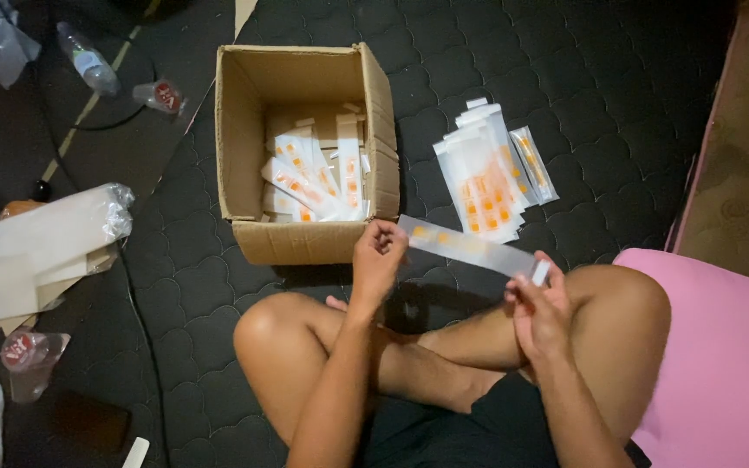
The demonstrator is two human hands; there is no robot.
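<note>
A long, flat, translucent sleeve (470,246) with orange marks at its upper-left end is being held across the centre of the frame, stretched slantwise between two hands. Its upper-left end is being pinched by the fingers of the left hand (378,258), which are curled closed on the plastic; its lower-right end, where a small white tab is showing, is being gripped by the right hand (537,305), fingers bent around the edge. Both hands are being held above crossed bare legs at the bottom of the frame. Just beyond the left hand, in the upper middle, an open box (305,147) of plain brown corrugated cardboard is sitting with its flaps upright; inside it, more glossy sleeves with orange spots are lying loosely heaped against one another. To the right of the box, a fanned stack (489,173) of the same slim rectangular sleeves is lying on the dark quilted mat (617,104), whose surface is stitched in a wavy, padded pattern. A soft pink cushion (721,364) is filling the lower right corner. At the left edge, a wrapped bundle (45,247) of pale flat pieces in crinkled clear film is resting on the mat, and a clear plastic bottle (87,59) is lying on its side in the upper left.
</note>
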